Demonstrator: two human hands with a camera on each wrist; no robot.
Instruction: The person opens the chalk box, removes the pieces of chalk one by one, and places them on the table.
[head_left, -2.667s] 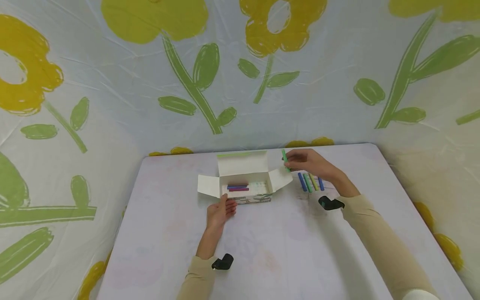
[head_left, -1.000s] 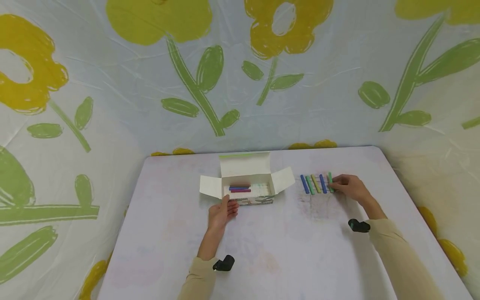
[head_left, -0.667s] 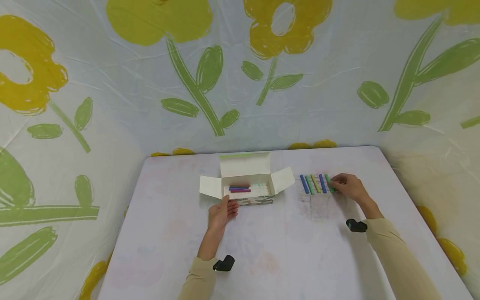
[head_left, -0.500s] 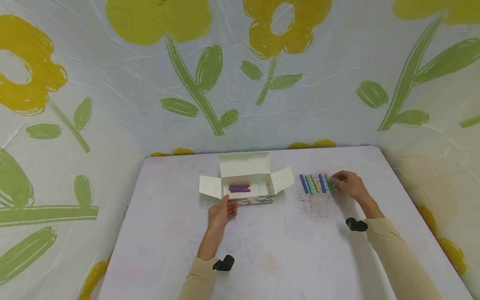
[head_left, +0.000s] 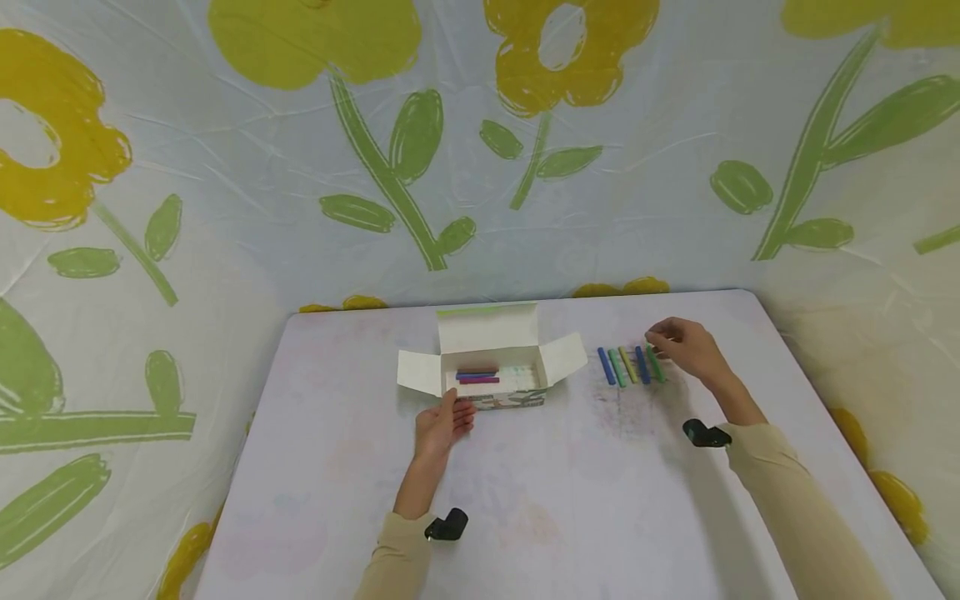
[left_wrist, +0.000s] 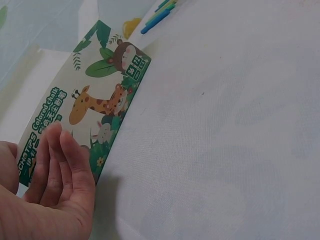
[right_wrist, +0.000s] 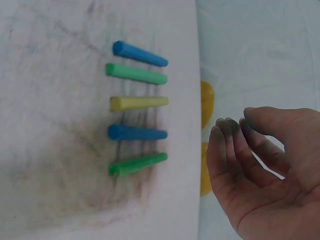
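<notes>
A white cardboard chalk box (head_left: pixel 512 401) stands with its lid and side flaps spread; in the left wrist view its front carries printed animals and the words "Colored Chalk". My left hand (head_left: pixel 435 430) grips its front wall near the left corner, thumb at the top edge and fingers against the outside. Inside lie a few reddish and blue chalk sticks (head_left: pixel 477 375). Right of the box several chalks form a row: blue, light green (right_wrist: pixel 136 73), yellow (right_wrist: pixel 140 103), blue and green (right_wrist: pixel 138 164). My right hand (head_left: pixel 692 348) hovers above the row's far right end, fingers loosely bent, holding nothing.
The pale table (head_left: pixel 510 500) has coloured dust smudges around the chalk row. A cloth wall (head_left: pixel 637 217) with printed flowers rises behind the table's far edge and along both sides.
The right hand brought a green chalk from near the box to the right end of the row, laid it down, let go and lifted away. My left hand kept its hold on the box.
</notes>
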